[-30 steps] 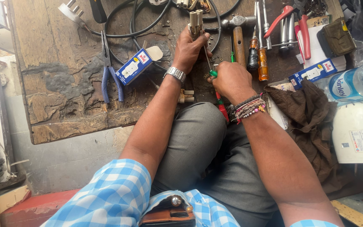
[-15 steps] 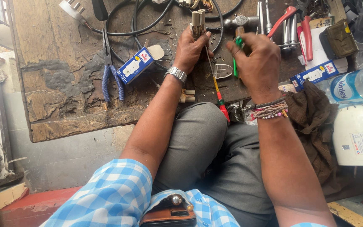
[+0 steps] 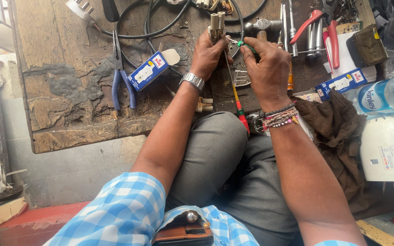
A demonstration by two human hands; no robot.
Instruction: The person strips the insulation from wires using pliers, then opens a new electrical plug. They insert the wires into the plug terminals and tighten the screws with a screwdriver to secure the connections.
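The left hand (image 3: 207, 54) is closed around the base of a beige plug (image 3: 217, 25), held upright over the far edge of the wooden board (image 3: 64, 68) with its 2 visible prongs pointing away from the person. The right hand (image 3: 267, 68) pinches a green-handled screwdriver (image 3: 241, 44) just beside it, its tip (partly hidden) aimed left at the plug's side, across the plug's long axis. Blue-handled pliers (image 3: 121, 77) lie well apart to the left.

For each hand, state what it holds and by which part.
The left hand holds a beige plug by its lower body. The right hand pinches a small green-handled screwdriver by its handle.
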